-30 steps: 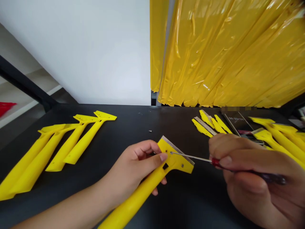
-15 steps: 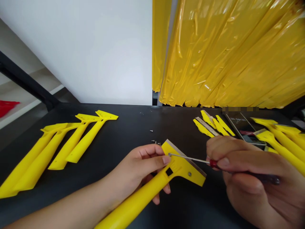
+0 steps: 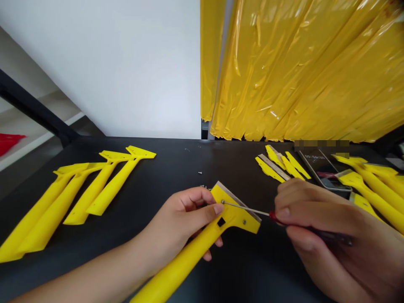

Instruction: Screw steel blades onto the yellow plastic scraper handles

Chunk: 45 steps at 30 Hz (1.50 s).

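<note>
My left hand [image 3: 195, 214] grips a yellow scraper [image 3: 186, 259] near its head, the thumb on the upper face. A metal blade [image 3: 236, 200] lies along the head's far edge. Two screws sit in the head, and the right one [image 3: 244, 221] is uncovered. In my right hand [image 3: 322, 227] is a screwdriver [image 3: 272, 215] with a red and dark handle; its thin shaft points left, with the tip at the left screw [image 3: 222, 202]. Small loose screws [image 3: 200, 172] lie on the black table [image 3: 176, 168] beyond my left hand, some partly hidden by it.
Several yellow scraper handles [image 3: 110, 185] lie at the left. At the back right are yellow plates [image 3: 269, 168] with blades, a phone [image 3: 322, 168], and more yellow scrapers [image 3: 372, 185]. Yellow plastic sheeting [image 3: 284, 75] hangs behind the table beside a white panel [image 3: 142, 71].
The scraper head has shifted slightly left and up and turned a little. My right hand and the screwdriver have moved left with it, the tip staying at the left screw.
</note>
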{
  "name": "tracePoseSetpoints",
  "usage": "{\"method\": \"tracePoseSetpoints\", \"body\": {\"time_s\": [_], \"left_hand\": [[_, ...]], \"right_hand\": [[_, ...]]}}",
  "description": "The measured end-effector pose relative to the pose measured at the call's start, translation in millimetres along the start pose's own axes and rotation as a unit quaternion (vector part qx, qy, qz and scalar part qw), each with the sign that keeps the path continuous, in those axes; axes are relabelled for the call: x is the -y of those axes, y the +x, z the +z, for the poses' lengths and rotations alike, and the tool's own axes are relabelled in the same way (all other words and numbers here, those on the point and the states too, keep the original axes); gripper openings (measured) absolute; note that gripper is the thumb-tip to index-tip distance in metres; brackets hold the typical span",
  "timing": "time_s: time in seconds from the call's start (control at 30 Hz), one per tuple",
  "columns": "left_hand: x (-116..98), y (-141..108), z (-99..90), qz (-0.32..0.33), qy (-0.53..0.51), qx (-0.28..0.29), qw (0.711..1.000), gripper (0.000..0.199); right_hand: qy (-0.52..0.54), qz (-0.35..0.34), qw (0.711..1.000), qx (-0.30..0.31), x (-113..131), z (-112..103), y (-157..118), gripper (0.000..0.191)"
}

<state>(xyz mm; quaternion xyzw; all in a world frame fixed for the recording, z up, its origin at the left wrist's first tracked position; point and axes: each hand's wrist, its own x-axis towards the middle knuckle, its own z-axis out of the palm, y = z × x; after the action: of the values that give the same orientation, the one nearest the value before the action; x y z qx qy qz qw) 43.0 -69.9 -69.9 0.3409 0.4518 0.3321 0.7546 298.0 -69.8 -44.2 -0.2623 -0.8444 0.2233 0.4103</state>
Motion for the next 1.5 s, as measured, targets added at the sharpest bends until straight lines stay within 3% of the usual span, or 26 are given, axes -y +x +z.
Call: {"method": "tracePoseSetpoints", "body": {"time_s": [0.13, 0.37, 0.53, 0.7, 0.93, 1.03, 1.5], "left_hand": [[-3.6, -2.1, 0.5, 0.046, 0.048, -0.045, 0.997, 0.028], [-9.6, -6.8, -2.8, 0.117, 0.156, -0.116, 0.974, 0.029], [-12.3, -5.7, -7.3, 0.139, 0.195, -0.144, 0.960, 0.031], [-17.5, -6.1, -13.9, 0.204, 0.217, -0.170, 0.939, 0.029], [-19.2, -6.8, -16.7, 0.254, 0.244, -0.185, 0.917, 0.027], [-16.6, -5.4, -17.7, 0.253, 0.264, -0.184, 0.912, 0.025], [-12.5, -3.4, -13.5, 0.259, 0.269, -0.179, 0.910, 0.023]], "right_hand": [[-0.090, 0.015, 0.995, 0.039, 11.9, 1.3, 11.3, 0.011], [-0.214, -0.026, 0.976, 0.004, 17.5, 6.3, 19.0, 0.020], [-0.336, 0.001, 0.941, 0.028, 20.3, 3.2, 15.4, 0.002], [-0.406, 0.024, 0.911, 0.070, 19.1, 7.3, 18.5, 0.022], [-0.356, 0.023, 0.934, -0.023, 4.8, 26.9, 11.5, 0.017], [-0.318, 0.040, 0.947, 0.003, 1.7, 27.7, 5.7, 0.007], [-0.213, 0.105, 0.970, 0.052, 3.5, 27.2, 3.5, 0.011]]}}
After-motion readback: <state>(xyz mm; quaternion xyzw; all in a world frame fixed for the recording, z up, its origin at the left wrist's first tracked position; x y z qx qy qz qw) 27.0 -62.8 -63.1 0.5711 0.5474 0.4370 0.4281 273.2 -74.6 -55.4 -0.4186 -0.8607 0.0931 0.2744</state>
